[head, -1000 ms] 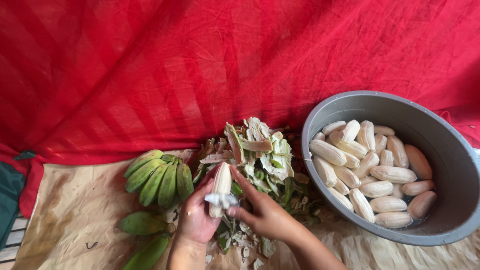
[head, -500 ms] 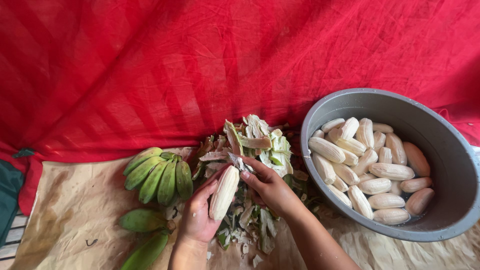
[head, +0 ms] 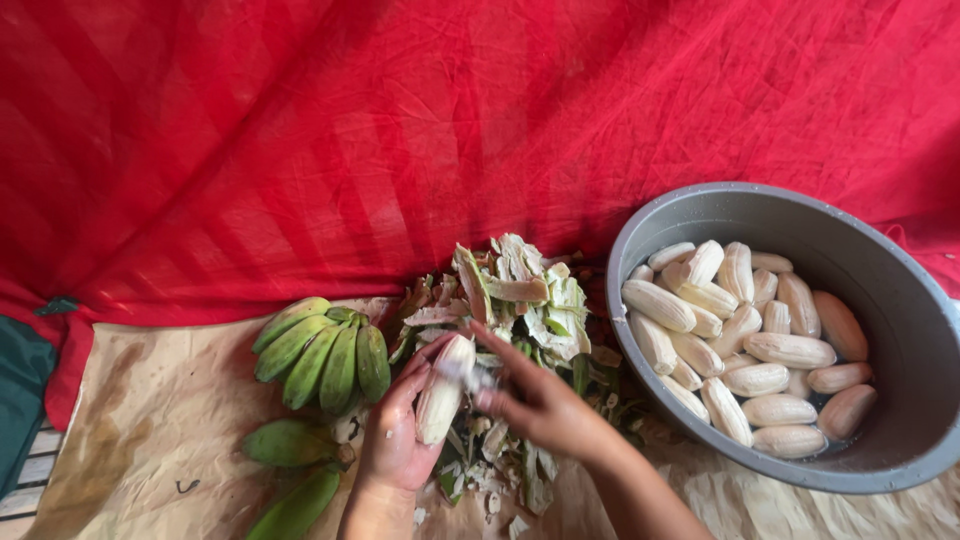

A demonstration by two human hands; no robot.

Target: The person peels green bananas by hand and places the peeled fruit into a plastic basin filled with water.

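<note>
While the left hand [head: 392, 440] grips one peeled banana [head: 442, 402] at centre frame, the right hand [head: 540, 405] pinches its top end. At 3 o'clock, grey basin [head: 905, 300]: roughly twenty peeled bananas [head: 750, 345] in water. At 9 o'clock, one green bunch [head: 320, 350], two loose green bananas [head: 290, 442]. At 12 o'clock, one peel pile [head: 515, 290].
</note>
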